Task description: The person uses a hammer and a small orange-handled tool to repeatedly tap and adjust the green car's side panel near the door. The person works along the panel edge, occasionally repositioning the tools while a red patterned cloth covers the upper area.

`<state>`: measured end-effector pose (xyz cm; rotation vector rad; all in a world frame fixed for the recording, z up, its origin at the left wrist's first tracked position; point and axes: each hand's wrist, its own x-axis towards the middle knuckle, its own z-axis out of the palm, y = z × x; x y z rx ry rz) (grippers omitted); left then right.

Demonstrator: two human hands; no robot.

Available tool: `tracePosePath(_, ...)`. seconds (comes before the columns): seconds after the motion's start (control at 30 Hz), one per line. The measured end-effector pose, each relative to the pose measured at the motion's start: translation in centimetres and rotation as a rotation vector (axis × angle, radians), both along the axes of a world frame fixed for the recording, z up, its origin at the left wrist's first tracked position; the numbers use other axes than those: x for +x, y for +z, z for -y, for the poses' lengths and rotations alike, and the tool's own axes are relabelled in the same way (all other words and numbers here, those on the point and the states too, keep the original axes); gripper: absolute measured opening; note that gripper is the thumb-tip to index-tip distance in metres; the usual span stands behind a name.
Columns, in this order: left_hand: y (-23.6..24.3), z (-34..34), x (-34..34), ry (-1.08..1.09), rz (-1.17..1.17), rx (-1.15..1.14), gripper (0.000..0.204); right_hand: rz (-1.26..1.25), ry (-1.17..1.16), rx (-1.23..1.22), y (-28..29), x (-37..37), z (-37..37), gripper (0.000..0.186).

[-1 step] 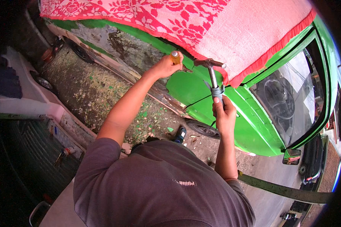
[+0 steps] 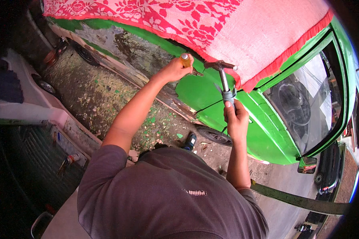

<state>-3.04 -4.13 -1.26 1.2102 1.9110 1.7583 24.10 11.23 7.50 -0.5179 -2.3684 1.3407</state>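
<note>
A hammer (image 2: 224,81) with a dark head, a bare metal shaft and grey strips wrapped round its grip stands head-up in my right hand (image 2: 237,118). My right fingers are closed round the wrapped grip. My left hand (image 2: 174,70) is wrapped round an amber-handled tool (image 2: 185,60), a screwdriver or chisel by its look. A dark end of this tool shows past the fingers, close against the green car body (image 2: 205,89); whether it touches cannot be made out. The hammer head is to the right of the left hand, apart from it. Left of the hands, the bodywork is stripped and patchy.
A red and pink patterned cloth (image 2: 267,36) covers the car's upper part. Green and pale flakes litter the ground (image 2: 147,123). A second, pale vehicle (image 2: 28,104) stands close on the left. At lower right a dark green bar (image 2: 299,199) crosses above the pavement.
</note>
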Motion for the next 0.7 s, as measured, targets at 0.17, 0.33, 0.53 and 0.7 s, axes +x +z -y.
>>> tracePosePath(0.17, 0.4, -0.1, -0.1, 0.051, -0.091, -0.115, 0.013, -0.149, 0.05, 0.166, 1.5, -1.5, 1.7, 0.028)
tracePosePath(0.33, 3.5, 0.0, 1.2, 0.095, -0.116, -0.337, 0.011, -0.049, 0.088, 0.442, 2.3, -2.8, 2.9, 0.028)
tracePosePath(0.53, -0.4, -0.1, -1.2, 0.098, -0.081, -0.088, 0.011, -0.051, 0.051, 0.278, 3.2, -2.9, 2.5, 0.029)
tracePosePath(0.7, 0.4, -1.1, -0.4, 0.102, -0.161, -0.208, 0.011, -0.033, 0.071, 0.514, 3.2, -3.0, 2.8, 0.029)
